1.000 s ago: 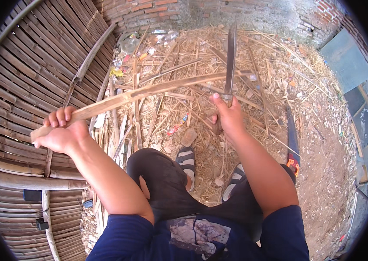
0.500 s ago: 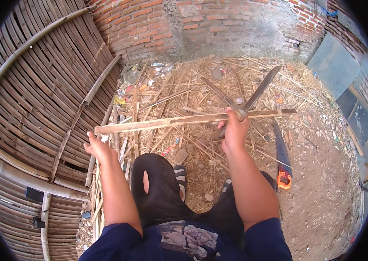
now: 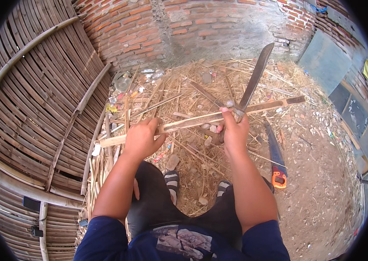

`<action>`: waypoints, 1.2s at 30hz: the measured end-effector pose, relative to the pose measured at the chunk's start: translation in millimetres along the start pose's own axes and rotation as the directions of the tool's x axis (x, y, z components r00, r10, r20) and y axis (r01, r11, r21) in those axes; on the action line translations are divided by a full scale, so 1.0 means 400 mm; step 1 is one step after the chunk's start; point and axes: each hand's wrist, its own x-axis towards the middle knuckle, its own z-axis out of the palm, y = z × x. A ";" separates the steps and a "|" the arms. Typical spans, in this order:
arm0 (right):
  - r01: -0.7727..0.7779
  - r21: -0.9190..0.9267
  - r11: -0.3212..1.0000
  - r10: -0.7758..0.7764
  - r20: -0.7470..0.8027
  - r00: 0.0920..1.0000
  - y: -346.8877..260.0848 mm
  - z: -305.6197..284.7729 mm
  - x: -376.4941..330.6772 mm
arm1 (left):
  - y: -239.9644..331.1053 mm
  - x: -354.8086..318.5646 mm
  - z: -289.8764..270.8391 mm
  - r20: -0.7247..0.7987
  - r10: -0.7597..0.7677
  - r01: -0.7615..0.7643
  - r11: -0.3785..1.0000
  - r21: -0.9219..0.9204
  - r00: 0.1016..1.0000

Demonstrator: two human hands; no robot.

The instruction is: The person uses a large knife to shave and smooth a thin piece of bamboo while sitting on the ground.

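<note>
My left hand [image 3: 141,139] grips a long split bamboo strip [image 3: 201,118] near its left end; the strip runs nearly level across in front of me, its dark right end reaching toward the upper right. My right hand [image 3: 233,130] is closed on the handle of a long machete [image 3: 253,79], whose blade points up and to the right, crossing the strip just above my fingers. Both hands are held above my knees and sandalled feet [image 3: 171,179].
A woven bamboo panel [image 3: 31,100] fills the left side. A brick wall [image 3: 184,26] stands behind a litter of bamboo scraps and straw [image 3: 179,87]. A handsaw with an orange handle [image 3: 277,162] lies on the dirt at right. Grey boards [image 3: 323,61] lean at upper right.
My left hand has slid right along the strip and closed on it. The machete blade has swung more upright, and the strip has shifted to the right.
</note>
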 end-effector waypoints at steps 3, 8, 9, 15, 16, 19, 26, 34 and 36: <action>0.015 -0.004 1.000 -0.015 0.014 1.000 -0.020 -0.031 0.027 | 0.021 0.024 0.046 -0.186 0.130 -0.127 0.992 0.027 0.974; -0.054 -0.268 0.962 0.063 0.026 0.998 -0.059 -0.074 0.063 | -0.035 0.069 0.087 -0.126 0.047 -0.050 0.998 -0.023 0.991; -0.049 -0.391 0.919 0.054 0.002 0.999 -0.056 -0.087 0.072 | -0.049 0.072 0.098 -0.161 0.014 -0.021 0.999 -0.042 0.987; 0.394 -0.854 0.340 -0.138 0.370 0.919 0.026 -0.107 0.066 | -0.104 0.084 0.179 -0.155 -0.165 0.131 0.970 -0.207 0.974; 0.439 -0.862 0.253 -0.093 0.430 0.898 0.039 -0.094 0.057 | -0.104 0.091 0.177 -0.134 -0.188 0.156 0.963 -0.219 0.973; 0.584 -0.810 0.049 -0.007 0.584 0.812 0.057 -0.039 0.027 | -0.127 0.092 0.186 -0.156 -0.174 0.142 0.970 -0.196 0.972; 0.449 -0.892 -0.046 -0.050 0.451 0.891 0.039 -0.030 0.129 | -0.184 0.072 0.174 -0.206 -0.176 0.145 0.977 -0.159 0.963; 0.691 -0.719 -0.080 0.045 0.690 0.723 0.121 0.028 0.049 | -0.146 0.061 0.208 -0.168 -0.149 0.118 0.976 -0.180 0.974; 0.502 -0.863 0.050 0.015 0.503 0.864 0.120 0.004 0.100 | -0.153 0.056 0.196 -0.177 -0.161 0.136 0.980 -0.145 0.971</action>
